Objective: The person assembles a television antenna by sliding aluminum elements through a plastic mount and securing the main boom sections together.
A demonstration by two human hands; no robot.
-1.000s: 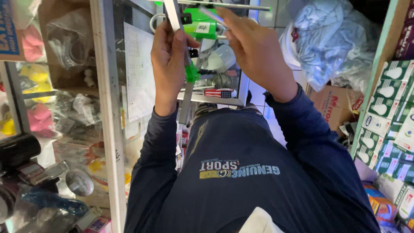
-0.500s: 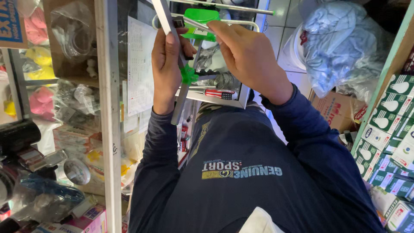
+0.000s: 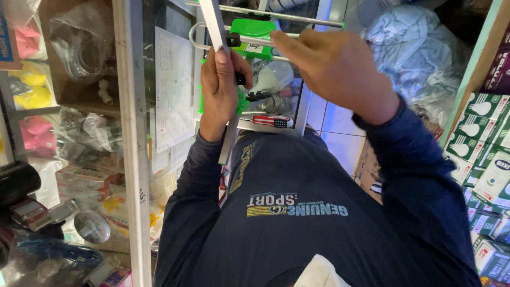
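While the left hand (image 3: 222, 87) gripped the flat aluminium boom (image 3: 219, 40) of what looked like a rooftop antenna, fingers wrapped tight around the bar, the right hand (image 3: 332, 66) had closed in from the side, its fingertips pinched on the thin metal rod (image 3: 265, 42) beside the green plastic clamp (image 3: 254, 33). Half a second earlier that hand sat lower and the clamp showed more fully; by this moment the assembly stood a little higher and nearer in the view, so the fitting of rod to clamp seemed under way rather than finished. A second green fitting (image 3: 243, 101) peeped out just under the left thumb.

Behind the antenna, a red-handled screwdriver (image 3: 272, 120) lay on the cabinet top. A white printed sheet (image 3: 174, 87) hung on the glass of the aluminium-framed display case (image 3: 130, 143) at left, with pink and yellow bagged goods (image 3: 32, 64) stacked inside. At right, green-and-white bulb cartons (image 3: 486, 138) stood in rows, and a pale blue plastic bundle (image 3: 411, 50) sat above them.
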